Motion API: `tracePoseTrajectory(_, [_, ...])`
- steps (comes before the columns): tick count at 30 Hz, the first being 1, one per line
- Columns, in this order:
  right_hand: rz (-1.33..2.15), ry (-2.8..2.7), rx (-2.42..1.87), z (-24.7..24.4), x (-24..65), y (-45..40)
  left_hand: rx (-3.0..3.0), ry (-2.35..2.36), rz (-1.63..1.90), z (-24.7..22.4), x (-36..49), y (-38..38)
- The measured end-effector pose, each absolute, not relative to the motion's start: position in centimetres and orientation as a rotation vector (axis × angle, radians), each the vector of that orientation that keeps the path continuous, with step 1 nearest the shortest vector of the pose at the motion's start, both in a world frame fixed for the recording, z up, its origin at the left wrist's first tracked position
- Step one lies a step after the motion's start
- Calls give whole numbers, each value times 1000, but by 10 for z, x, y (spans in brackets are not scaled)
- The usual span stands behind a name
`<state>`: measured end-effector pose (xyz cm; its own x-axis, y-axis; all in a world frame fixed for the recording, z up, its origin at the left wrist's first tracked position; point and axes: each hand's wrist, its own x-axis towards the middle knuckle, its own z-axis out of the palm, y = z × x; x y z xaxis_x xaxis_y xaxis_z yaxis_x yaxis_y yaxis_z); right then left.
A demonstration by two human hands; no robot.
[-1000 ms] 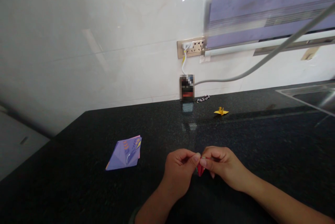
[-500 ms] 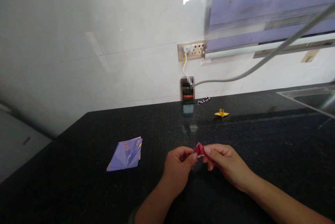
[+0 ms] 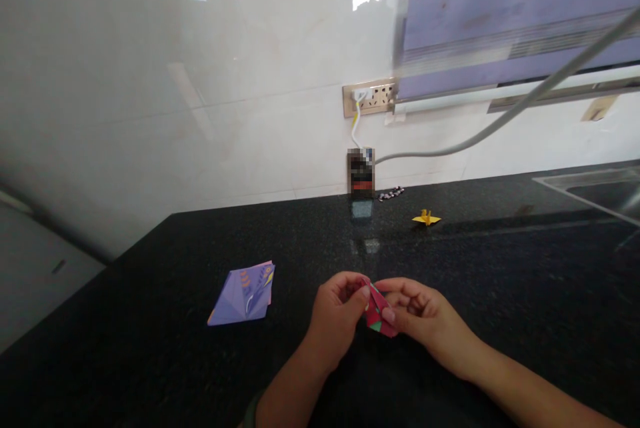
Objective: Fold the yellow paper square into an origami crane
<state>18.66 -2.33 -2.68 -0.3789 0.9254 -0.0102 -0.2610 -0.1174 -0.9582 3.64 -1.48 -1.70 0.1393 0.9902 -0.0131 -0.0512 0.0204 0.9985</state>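
A small folded piece of red origami paper with green patches is held between my two hands, above the dark countertop. My left hand pinches its upper left part between thumb and forefinger. On the other side, my right hand grips the lower right part, thumb on the near face and fingers behind. The fingers hide some of the paper's edges. A stack of purple patterned paper sheets lies to the left of my hands. Farther back on the right sits a yellow folded paper crane.
Against the tiled wall stands a dark blurred device, with a white cable to the wall socket and a thick grey cord crossing right. A beaded strand lies beside it. A sink edge is at far right.
The red paper has turned and tilted, so a longer face with green patches now shows. My right thumb has moved lower on it. The view has shifted slightly.
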Motion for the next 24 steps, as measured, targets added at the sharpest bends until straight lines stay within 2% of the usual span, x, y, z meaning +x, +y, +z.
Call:
tracePoseTrajectory(6, [1664,-1229,-725,-32,182,-27,1119,1052,1121,-14,38,-16])
tracePoseTrajectory(15, [1534,-1156,-860,-33,182,-25,1276,865,1063,-24,41,-21])
tracePoseTrajectory(24, [1437,-1279,-1001,-31,187,-24,1319,934,1098,-20,39,-18])
